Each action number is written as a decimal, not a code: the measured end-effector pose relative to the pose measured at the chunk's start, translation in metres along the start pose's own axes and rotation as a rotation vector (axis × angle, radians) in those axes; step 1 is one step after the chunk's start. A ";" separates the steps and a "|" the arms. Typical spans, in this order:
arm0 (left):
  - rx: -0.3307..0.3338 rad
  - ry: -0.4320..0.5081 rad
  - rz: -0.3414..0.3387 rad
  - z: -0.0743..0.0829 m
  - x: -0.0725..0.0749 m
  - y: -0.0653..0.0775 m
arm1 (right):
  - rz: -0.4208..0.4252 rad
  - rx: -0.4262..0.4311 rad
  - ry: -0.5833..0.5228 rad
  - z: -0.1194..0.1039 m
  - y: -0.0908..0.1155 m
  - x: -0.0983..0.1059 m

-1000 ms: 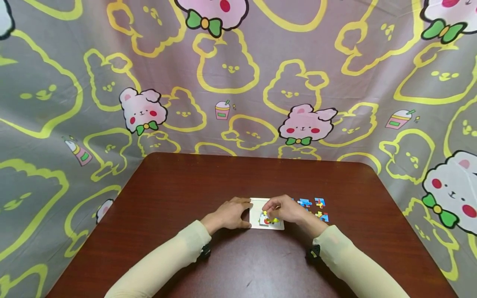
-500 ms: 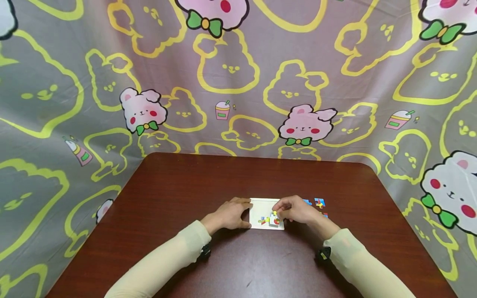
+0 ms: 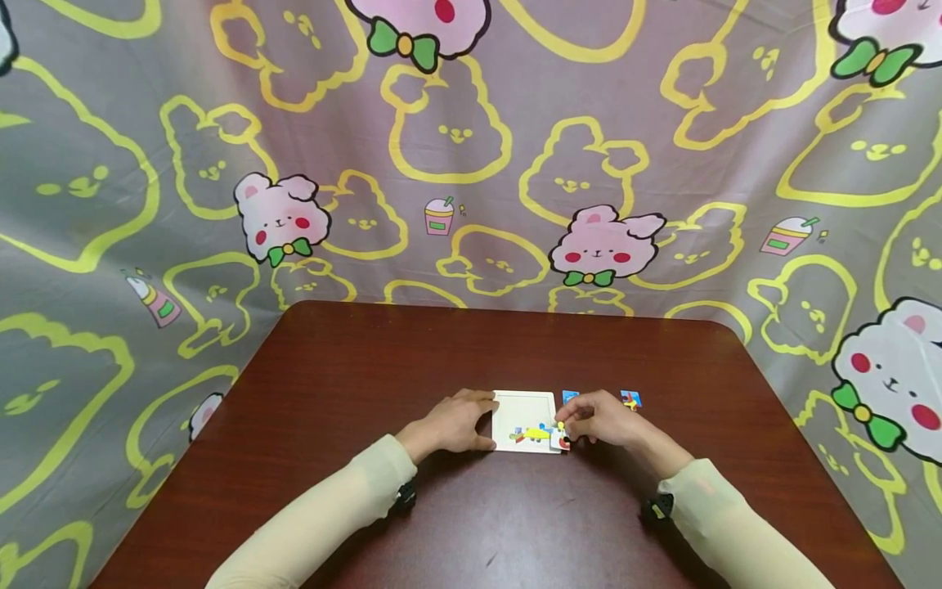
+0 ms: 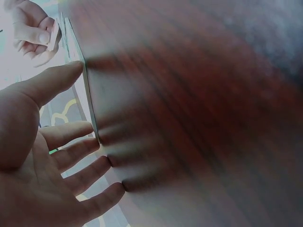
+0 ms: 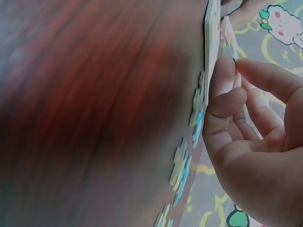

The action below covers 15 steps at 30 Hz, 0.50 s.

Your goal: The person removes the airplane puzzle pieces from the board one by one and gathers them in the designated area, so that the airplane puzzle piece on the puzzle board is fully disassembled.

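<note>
A pale puzzle tray (image 3: 518,407) lies flat on the table, with colourful yellow and blue pieces (image 3: 536,434) placed along its near side. My left hand (image 3: 458,422) rests at the tray's left edge. In the left wrist view its thumb and fingers are spread, the thumb and nearest fingertips touching that edge. Over the tray's near right corner, my right hand (image 3: 605,419) pinches a jigsaw piece (image 3: 558,439) between thumb and fingers. From the left wrist, the same piece (image 4: 53,35) appears tilted and raised. Whether it touches the tray is unclear.
Loose blue jigsaw pieces lie right of the tray, one (image 3: 570,397) near its far corner and another (image 3: 630,398) farther right. Several more pieces (image 5: 181,170) show beside my right hand. The brown table (image 3: 412,352) ends at a patterned curtain (image 3: 508,164).
My right hand has moved right along the tray with the jigsaw piece, from above the placed pieces to the near right corner. The left hand has stayed at the left edge.
</note>
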<state>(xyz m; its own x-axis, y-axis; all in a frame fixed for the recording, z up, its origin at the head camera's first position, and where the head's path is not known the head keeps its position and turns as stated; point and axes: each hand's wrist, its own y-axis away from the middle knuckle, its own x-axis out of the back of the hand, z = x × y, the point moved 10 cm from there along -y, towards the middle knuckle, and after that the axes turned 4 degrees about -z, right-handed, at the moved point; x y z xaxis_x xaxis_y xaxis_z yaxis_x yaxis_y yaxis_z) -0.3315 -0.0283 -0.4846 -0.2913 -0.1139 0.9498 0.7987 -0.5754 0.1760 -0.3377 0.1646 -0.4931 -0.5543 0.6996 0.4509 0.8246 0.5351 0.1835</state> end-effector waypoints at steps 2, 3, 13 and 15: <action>0.001 -0.003 -0.002 0.000 0.000 0.000 | -0.004 -0.001 -0.003 0.001 0.003 0.001; 0.002 -0.003 -0.003 0.000 0.000 0.000 | -0.004 -0.003 -0.002 0.002 0.004 0.002; 0.004 -0.004 -0.009 0.001 0.001 0.000 | -0.001 -0.044 0.029 0.013 0.015 0.010; 0.004 -0.005 -0.010 0.001 0.000 0.000 | -0.004 -0.037 0.030 0.015 0.016 0.010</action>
<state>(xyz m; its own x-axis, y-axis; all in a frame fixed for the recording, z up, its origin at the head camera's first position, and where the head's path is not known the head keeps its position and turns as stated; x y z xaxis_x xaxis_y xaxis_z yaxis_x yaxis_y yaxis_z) -0.3309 -0.0277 -0.4840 -0.2965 -0.1038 0.9494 0.7980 -0.5730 0.1866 -0.3318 0.1874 -0.4986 -0.5543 0.6829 0.4759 0.8265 0.5192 0.2175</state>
